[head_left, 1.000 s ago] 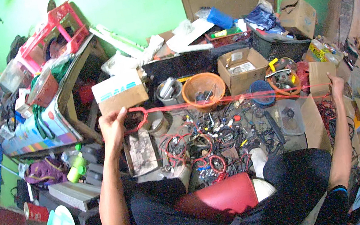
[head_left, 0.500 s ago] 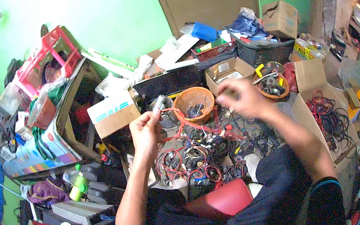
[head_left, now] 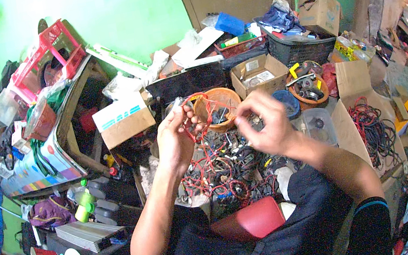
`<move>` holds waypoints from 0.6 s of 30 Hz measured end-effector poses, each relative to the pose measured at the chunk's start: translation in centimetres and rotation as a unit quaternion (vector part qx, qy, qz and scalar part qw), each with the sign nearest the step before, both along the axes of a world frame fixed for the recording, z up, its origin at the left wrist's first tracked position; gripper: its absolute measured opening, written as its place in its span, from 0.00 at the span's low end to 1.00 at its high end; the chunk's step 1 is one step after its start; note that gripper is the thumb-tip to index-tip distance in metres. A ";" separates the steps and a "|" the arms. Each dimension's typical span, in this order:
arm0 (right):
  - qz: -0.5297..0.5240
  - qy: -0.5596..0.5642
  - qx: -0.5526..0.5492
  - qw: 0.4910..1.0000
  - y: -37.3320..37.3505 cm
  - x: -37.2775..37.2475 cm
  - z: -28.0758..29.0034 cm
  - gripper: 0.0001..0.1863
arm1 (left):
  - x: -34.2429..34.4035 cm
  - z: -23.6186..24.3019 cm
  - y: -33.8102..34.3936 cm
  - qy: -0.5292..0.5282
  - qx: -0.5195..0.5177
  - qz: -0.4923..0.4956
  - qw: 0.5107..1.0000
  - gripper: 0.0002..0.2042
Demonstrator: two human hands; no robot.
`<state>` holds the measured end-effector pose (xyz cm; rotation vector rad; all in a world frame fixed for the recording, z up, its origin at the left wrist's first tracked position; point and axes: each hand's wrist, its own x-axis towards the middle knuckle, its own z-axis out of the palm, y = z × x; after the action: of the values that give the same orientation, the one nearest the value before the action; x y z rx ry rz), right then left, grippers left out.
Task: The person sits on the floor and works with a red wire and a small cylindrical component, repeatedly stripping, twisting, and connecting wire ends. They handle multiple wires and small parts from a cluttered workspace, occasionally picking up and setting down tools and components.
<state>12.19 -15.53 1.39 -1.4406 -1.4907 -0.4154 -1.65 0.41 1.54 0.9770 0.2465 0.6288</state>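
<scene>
My left hand (head_left: 176, 138) is closed around a small silver metal piece (head_left: 178, 102), whose kind I cannot make out, and a red wire (head_left: 207, 121) that loops down beside it. The wire's upper strand runs across the orange bucket (head_left: 216, 95) toward my right hand (head_left: 268, 126). That hand is raised with its fingers curled, and its fingertips appear to pinch the strand. Below both hands lies a tangled heap of red and black wires and small parts (head_left: 228, 169).
Beyond my hands stand open cardboard boxes (head_left: 124, 124), an orange bowl of metal parts (head_left: 322, 94) and a dark crate (head_left: 300, 53). On the right, a carton holds coiled cables (head_left: 376, 127). A red rounded object (head_left: 247, 220) sits close to my lap.
My left hand has moved slightly right and up with the silver piece. The right hand, blurred before, has come lower and nearer, its fingers more curled. The red wire now loops higher.
</scene>
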 end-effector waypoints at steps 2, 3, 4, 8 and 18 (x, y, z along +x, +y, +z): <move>0.053 0.168 -0.159 0.971 0.1 -1.8 -0.9 0.09 | 0.5 0.1 -0.1 -0.036 -0.024 -0.008 0.999 0.08; 0.072 0.145 -0.137 0.977 1.0 -1.8 -3.3 0.10 | 0.9 0.5 -0.4 -0.066 -0.034 -0.024 0.997 0.08; 0.094 0.123 -0.115 0.981 1.8 -1.8 -5.3 0.12 | 1.1 0.4 -0.5 -0.074 -0.036 -0.019 0.996 0.08; 0.248 0.302 -0.256 0.884 2.2 -1.9 -4.7 0.11 | 0.9 0.4 -0.3 -0.096 -0.025 0.019 0.995 0.07; 0.170 0.295 -0.191 0.921 2.4 -2.8 -3.0 0.14 | 1.0 -0.8 -0.6 -0.140 0.009 0.090 0.986 0.08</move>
<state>9.43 -13.16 -1.62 -1.3893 -1.3107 0.5178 -0.62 -0.16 0.70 0.8780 0.0796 0.9265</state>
